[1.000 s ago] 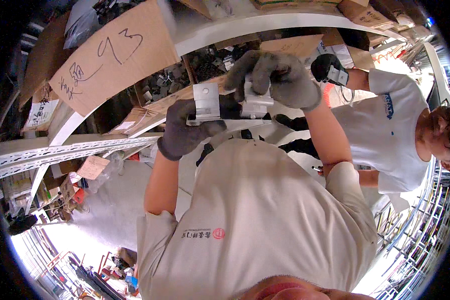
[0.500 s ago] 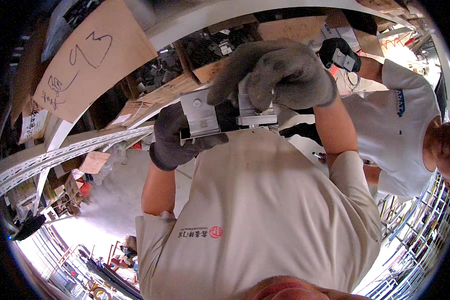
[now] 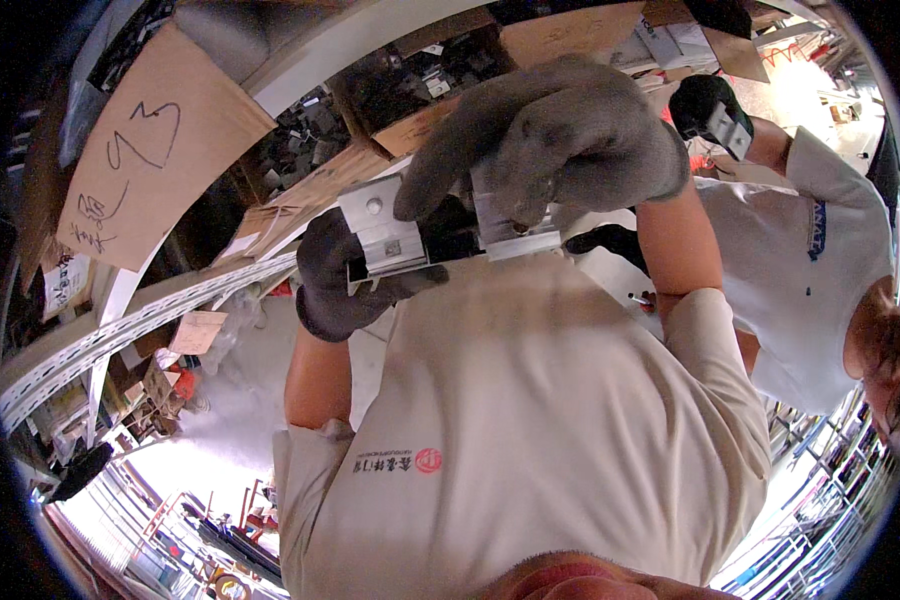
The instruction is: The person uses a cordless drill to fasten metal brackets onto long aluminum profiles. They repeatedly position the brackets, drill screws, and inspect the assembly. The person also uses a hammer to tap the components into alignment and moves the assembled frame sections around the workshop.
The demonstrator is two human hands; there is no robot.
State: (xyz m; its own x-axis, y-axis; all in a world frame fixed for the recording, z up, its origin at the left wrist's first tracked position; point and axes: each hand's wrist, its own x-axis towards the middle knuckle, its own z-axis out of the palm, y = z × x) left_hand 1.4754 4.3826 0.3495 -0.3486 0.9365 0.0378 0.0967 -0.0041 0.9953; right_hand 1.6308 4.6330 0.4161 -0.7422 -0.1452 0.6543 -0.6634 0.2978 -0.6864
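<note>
Grey work gloves cover both of my hands, raised in front of my chest. My left hand (image 3: 322, 290) is closed around a silver metal bracket (image 3: 378, 222) with a round hole or bolt head on its face. Just beside it, my right hand (image 3: 595, 140) curls its fingers over a second silver metal bracket (image 3: 518, 236). A dark gap lies between the two metal pieces, and the glove hides the upper part of the right one. I cannot tell whether they touch behind the fingers.
Shelving with a perforated white beam (image 3: 120, 325) holds cardboard boxes (image 3: 155, 150) and bins of small dark parts (image 3: 315, 130). At right stands a co-worker in a white shirt (image 3: 770, 260), whose dark-gloved hand (image 3: 702, 105) holds a similar bracket (image 3: 730, 130). Racks of long bars (image 3: 820, 480) are behind.
Both brackets sit slightly further left in the picture, and the right one has tilted. The co-worker's hand and bracket appear shifted right and lower. My grips stay the same.
</note>
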